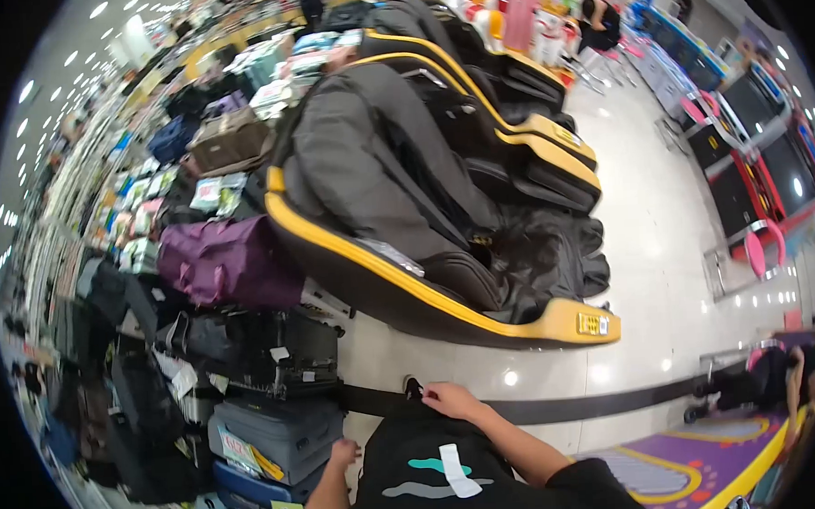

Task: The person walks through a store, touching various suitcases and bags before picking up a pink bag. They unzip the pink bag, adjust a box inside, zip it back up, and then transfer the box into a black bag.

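My left hand (345, 452) hangs low at my side, beside a stack of suitcases, its fingers loosely apart and holding nothing I can see. Nearest to it is a grey suitcase (283, 433) with a price card and a yellow tag on its side. In front of my dark clothing is my right hand (452, 401), fingers loose and apart, with nothing visible in it. A white strip (455, 471) lies on my black shirt. Ahead stands a massage chair (377, 178) with dark upholstery and a yellow trim, out of reach of both hands.
A purple travel bag (226, 262) and several dark bags are piled on the left. More massage chairs (530, 149) stand behind the first. Glossy white floor (642, 208) runs to the right, past arcade machines (740, 163). A person (777, 379) is by the purple mat (672, 470).
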The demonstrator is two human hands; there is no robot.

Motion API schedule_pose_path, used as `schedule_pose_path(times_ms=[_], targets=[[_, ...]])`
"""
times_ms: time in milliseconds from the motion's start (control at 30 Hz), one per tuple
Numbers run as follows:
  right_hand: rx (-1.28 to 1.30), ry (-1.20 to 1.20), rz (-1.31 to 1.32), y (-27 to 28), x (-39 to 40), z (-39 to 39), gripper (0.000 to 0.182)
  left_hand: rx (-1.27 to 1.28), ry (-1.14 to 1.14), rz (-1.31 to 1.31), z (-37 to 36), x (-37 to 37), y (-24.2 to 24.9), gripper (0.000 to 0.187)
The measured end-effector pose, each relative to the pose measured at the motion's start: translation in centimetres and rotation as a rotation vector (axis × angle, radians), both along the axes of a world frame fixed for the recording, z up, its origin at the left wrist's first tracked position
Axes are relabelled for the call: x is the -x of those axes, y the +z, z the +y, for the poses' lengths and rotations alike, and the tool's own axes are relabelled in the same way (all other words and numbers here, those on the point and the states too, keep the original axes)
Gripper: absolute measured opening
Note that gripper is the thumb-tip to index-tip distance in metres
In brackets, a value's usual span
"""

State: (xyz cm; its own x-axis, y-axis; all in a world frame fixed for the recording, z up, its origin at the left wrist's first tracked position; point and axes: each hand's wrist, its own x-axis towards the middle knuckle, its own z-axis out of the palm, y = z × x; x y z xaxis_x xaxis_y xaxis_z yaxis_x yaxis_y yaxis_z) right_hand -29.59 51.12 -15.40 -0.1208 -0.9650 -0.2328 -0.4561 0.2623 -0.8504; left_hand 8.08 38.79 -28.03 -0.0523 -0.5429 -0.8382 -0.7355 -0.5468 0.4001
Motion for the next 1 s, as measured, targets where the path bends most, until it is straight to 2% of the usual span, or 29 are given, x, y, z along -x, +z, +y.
schedule_pose_path(times_ms=[33,67,100,133,167,200,267,367,467,533,567,633,667,733,833,867,900,933,967,1000], targets=[[-0.034,-0.074,-0.002,0.1,0.4,0.3,0.021,-0.011,-0.031,0.081,-1.9,0.6,-1.7,0.023],[-0.071,-0.147,0.0,0.2,0.7,0.4,0.022,0.076,-0.096,0.086,-3.5,2.5,-1.2,0.023],[-0.068,-0.098,0.016,0.4,0.9,0.3,0.022,0.175,-0.033,0.187,-4.7,4.5,-1.0,0.022],[-0.051,-0.167,-0.017,0.5,1.2,0.3,0.022,0.24,-0.204,0.166,-6.6,6.2,-0.7,0.021],[-0.04,-0.233,-0.049,0.6,1.4,0.3,0.022,0.278,-0.032,0.277,-7.3,8.2,0.1,0.021],[-0.048,-0.178,-0.028,0.2,1.5,0.2,0.022,0.318,0.145,0.384,-7.4,10.2,0.8,0.02],[-0.068,-0.212,-0.097,-1.4,2.0,-0.6,0.022,0.422,0.159,0.454,-7.2,12.1,2.5,0.019],[-0.073,-0.128,-0.089,-1.5,2.9,-1.9,0.027,0.336,0.293,0.561,-3.9,11.9,6.0,0.02],[-0.089,-0.011,-0.115,-2.4,3.5,-3.7,0.026,0.393,0.574,0.439,3.9,6.9,0.0,0.022],[-0.202,0.075,-0.264,-3.6,3.5,-4.6,0.022,0.284,0.748,0.196,10.7,2.5,-1.6,0.021],[-0.245,0.183,-0.166,-5.2,3.7,-5.0,0.022,0.277,0.826,0.16,14.9,0.0,-3.7,0.021],[-0.276,0.42,-0.054,-4.7,3.3,-6.0,0.02,0.253,0.965,-0.33,24.3,-3.1,-8.2,0.019],[-0.291,0.53,-0.029,-4.1,2.7,-7.0,0.021,0.231,1.06,-0.361,27.9,-3.1,-6.1,0.019],[-0.348,0.669,-0.016,-3.3,0.8,-8.6,0.021,0.116,1.496,-0.167,32.7,-2.2,-0.9,0.018],[-0.361,0.85,0.02,-3.2,-3.5,-11.5,0.022,0.093,1.698,-0.14,39.7,-0.6,-3.1,0.014],[-0.342,0.937,0.025,-3.2,-5.1,-12.2,0.021,0.081,1.753,-0.116,41.9,0.5,-4.0,0.013],[-0.216,1.108,0.09,-1.9,-10.1,-13.5,0.023,0.196,1.686,0.008,45.7,3.6,-8.1,0.012],[-0.135,1.204,0.157,-1.0,-12.9,-14.0,0.021,0.282,1.584,0.003,47.9,5.4,-11.8,0.013],[-0.14,1.243,0.166,-0.4,-15.6,-14.2,0.02,0.361,1.604,0.014,49.8,7.2,-15.4,0.012],[-0.14,1.277,0.171,0.1,-18.7,-14.1,0.019,0.393,1.354,-0.365,49.1,8.4,-12.9,0.013]])
